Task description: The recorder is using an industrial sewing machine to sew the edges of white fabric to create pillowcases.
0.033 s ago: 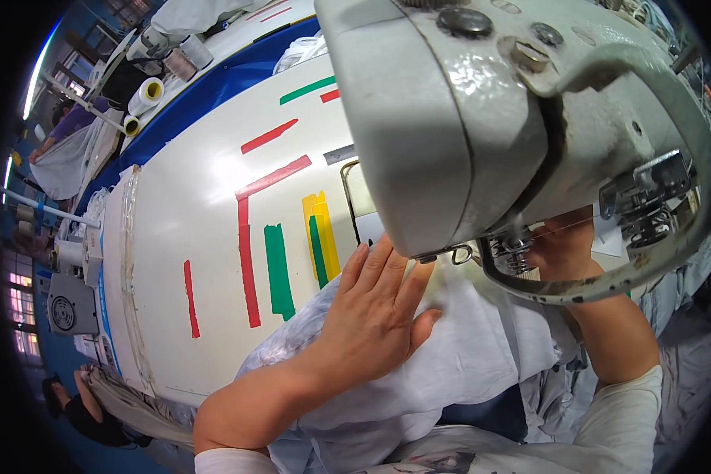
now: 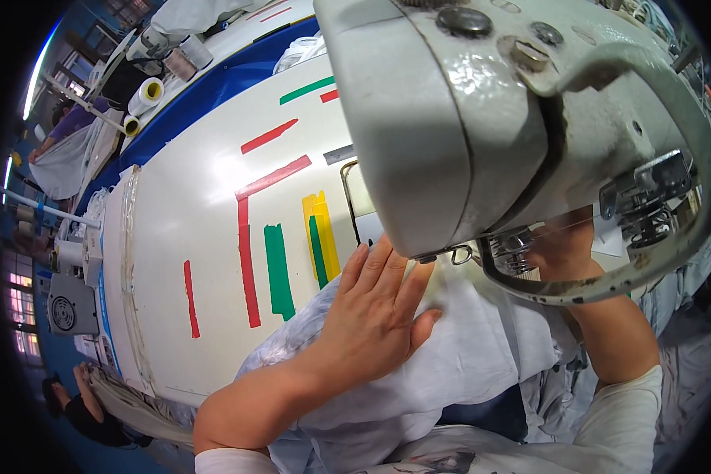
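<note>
A white sewing machine head point(image 2: 442, 118) fills the upper right and covers its own needle area. My left hand point(image 2: 377, 316) lies flat on light white fabric point(image 2: 474, 332), fingers stretched toward the machine's lower edge and thumb apart. Behind the curved metal guard point(image 2: 608, 288) and thread tension parts point(image 2: 515, 249), my right hand point(image 2: 565, 245) is partly covered. Its fingers are hidden, so what they touch or hold cannot be seen. The fabric spreads under my left hand and drapes down toward my lap.
Red point(image 2: 247, 268), green point(image 2: 278, 272) and yellow point(image 2: 328, 233) tape strips mark the white table point(image 2: 189, 205). Thread cones point(image 2: 146, 96) stand at the back left. Other people with cloth are at the far left, one in a dark top point(image 2: 95, 415). More fabric point(image 2: 691, 371) is piled at right.
</note>
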`<state>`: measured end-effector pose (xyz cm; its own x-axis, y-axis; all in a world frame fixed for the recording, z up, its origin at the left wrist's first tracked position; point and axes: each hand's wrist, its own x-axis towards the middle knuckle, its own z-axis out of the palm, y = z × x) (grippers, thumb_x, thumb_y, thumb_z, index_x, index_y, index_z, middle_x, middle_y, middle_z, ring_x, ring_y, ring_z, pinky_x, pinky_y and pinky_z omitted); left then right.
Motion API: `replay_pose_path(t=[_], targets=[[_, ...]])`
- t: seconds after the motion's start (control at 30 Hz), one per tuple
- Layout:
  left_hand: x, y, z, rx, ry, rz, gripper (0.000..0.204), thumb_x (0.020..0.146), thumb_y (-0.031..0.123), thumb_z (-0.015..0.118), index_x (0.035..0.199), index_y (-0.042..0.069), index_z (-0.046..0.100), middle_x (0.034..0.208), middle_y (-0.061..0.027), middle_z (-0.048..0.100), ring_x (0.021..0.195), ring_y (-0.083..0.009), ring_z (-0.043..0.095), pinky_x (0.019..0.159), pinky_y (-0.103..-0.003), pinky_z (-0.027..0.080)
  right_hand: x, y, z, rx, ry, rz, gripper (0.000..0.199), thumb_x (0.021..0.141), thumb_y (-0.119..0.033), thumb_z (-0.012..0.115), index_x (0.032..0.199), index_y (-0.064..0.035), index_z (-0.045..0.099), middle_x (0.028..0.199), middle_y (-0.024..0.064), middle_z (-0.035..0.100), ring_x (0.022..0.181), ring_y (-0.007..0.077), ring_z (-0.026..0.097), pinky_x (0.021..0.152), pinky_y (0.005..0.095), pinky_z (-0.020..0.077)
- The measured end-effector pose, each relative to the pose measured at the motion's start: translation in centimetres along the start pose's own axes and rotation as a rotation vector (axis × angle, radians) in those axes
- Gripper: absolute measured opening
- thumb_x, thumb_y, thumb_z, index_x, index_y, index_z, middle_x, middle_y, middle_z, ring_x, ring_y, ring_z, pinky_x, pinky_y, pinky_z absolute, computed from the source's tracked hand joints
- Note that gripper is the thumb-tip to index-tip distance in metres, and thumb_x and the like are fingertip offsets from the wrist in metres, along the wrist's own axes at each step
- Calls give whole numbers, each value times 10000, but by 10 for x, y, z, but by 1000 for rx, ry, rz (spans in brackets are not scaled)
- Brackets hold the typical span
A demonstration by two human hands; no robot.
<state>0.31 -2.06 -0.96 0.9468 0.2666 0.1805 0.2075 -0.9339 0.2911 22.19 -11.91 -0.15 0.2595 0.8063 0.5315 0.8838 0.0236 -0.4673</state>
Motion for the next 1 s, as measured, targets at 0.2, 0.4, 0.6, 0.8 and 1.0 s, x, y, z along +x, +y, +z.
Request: replay_pose_path(t=[0.2,0.4,0.6,0.8,1.0], targets=[[-3,3,0,-59,-38,-26,483,842,306,609,1216,23,492,1310,-210,456,1282,-377,374,1061,-517,266,-1,-1,-2,9,-12,21,288,691,-88,663,969,-19,630,907,184,626,803,382,606,678,432,478],[-3,2,1,-80,-25,-25,482,852,312,590,1223,22,488,1252,-223,484,1266,-395,381,1059,-511,264,-2,-3,-2,14,-42,47,270,690,-84,661,951,-22,632,890,181,627,797,383,605,679,435,475],[-4,2,1,-101,-27,-18,481,853,306,586,1228,22,487,1238,-220,491,1259,-396,389,1061,-510,264,-2,-3,-4,20,-63,72,252,689,-81,659,933,-24,635,873,178,628,792,384,604,680,438,472],[-4,2,0,-70,-32,-4,485,856,306,582,1239,25,486,1235,-214,493,1256,-390,392,1060,-510,264,-1,-9,-2,38,-90,126,233,689,-77,656,915,-26,638,857,175,629,786,385,602,680,441,468],[-3,2,-1,-59,-21,4,485,843,297,600,1231,27,495,1211,-208,500,1238,-389,403,1057,-503,271,-4,-19,-5,114,-382,301,161,737,-140,654,822,-5,628,756,183,628,730,383,612,665,440,467]])
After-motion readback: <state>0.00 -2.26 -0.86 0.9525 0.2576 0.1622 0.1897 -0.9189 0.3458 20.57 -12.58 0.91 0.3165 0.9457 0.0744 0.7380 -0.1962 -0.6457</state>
